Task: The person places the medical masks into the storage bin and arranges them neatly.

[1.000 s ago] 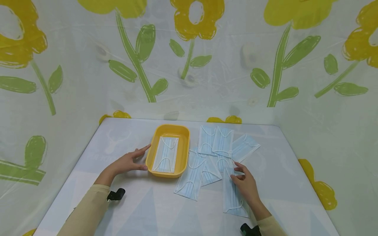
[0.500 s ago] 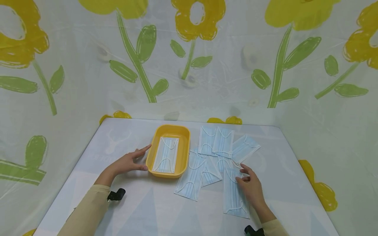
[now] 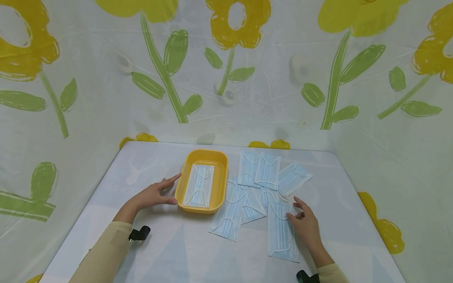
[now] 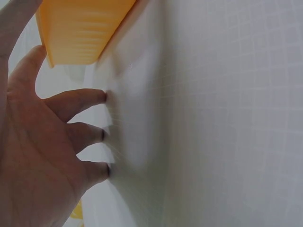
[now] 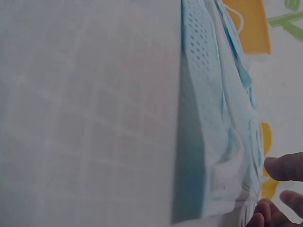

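Note:
My left hand (image 3: 150, 196) is spread beside the yellow tray (image 3: 221, 194), its index fingertip and thumb at the tray's left rim. In the left wrist view the other fingers (image 4: 83, 98) reach straight down to the tabletop. One blue face mask (image 3: 199, 186) with white ear loops lies flat inside the tray. My right hand (image 3: 308, 228) is at the right edge of the nearest loose mask (image 3: 281, 236), with fingers loosely bent. The right wrist view has the thumb (image 5: 286, 166) apart from the other fingers, and nothing shows between them.
Several more blue masks (image 3: 267, 167) overlap in a loose pile right of the tray, one (image 3: 228, 212) partly against its lower right side. A flower-printed curtain (image 3: 269, 98) stands behind the white table (image 3: 170, 255). Black wrist cameras (image 3: 139, 233) sit close to the tabletop.
My right hand has drawn back to the right and slightly toward me, away from the middle of the nearest mask to its edge. The left hand, tray and masks look unmoved.

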`<move>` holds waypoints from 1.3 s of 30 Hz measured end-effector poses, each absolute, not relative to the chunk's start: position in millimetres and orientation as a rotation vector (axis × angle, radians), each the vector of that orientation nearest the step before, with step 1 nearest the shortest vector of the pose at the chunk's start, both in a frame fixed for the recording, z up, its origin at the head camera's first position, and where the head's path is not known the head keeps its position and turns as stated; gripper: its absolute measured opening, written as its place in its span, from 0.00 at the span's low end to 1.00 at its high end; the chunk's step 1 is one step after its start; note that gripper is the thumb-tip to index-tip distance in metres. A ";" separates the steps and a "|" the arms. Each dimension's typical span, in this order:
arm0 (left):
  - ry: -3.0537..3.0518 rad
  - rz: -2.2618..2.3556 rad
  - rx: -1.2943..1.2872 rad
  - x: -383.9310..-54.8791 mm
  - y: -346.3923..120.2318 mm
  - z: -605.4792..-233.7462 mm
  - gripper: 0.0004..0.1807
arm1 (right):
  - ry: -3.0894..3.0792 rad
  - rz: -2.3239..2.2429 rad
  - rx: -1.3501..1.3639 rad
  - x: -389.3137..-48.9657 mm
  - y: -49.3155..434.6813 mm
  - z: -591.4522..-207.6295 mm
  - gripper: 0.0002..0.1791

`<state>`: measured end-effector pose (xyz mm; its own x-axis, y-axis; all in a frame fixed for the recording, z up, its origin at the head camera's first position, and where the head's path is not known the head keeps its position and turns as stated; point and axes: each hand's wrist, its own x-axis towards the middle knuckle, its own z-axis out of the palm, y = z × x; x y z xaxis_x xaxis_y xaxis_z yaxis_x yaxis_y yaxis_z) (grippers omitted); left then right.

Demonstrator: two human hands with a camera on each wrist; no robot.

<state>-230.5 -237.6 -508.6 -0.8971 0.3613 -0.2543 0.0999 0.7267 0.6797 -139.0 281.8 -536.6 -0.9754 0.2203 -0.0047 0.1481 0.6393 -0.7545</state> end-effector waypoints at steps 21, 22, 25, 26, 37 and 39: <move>2.555 0.975 0.357 -231.9 -238.2 -509.6 0.58 | -2.864 1.124 -0.270 -144.4 284.0 -541.1 0.42; 2.554 0.978 0.360 -231.9 -238.3 -509.6 0.58 | -2.862 1.130 -0.269 -144.4 283.6 -541.0 0.41; 2.550 0.989 0.364 -231.6 -238.8 -509.7 0.58 | -2.863 1.127 -0.263 -144.2 283.0 -541.0 0.40; 2.549 0.991 0.366 -231.6 -238.9 -509.8 0.58 | -2.864 1.125 -0.260 -144.0 282.9 -540.9 0.40; 2.555 0.980 0.367 -231.9 -238.5 -510.6 0.58 | -2.847 1.124 -0.265 -138.7 284.7 -541.7 0.36; 2.555 0.978 0.362 -231.9 -238.3 -510.6 0.58 | -2.838 1.133 -0.267 -136.5 285.5 -542.0 0.32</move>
<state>-231.9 -238.3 -510.6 -0.8949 0.3662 -0.2551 0.1024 0.7248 0.6814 -136.5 285.5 -542.0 -0.9821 0.1885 0.0043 0.1337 0.7123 -0.6890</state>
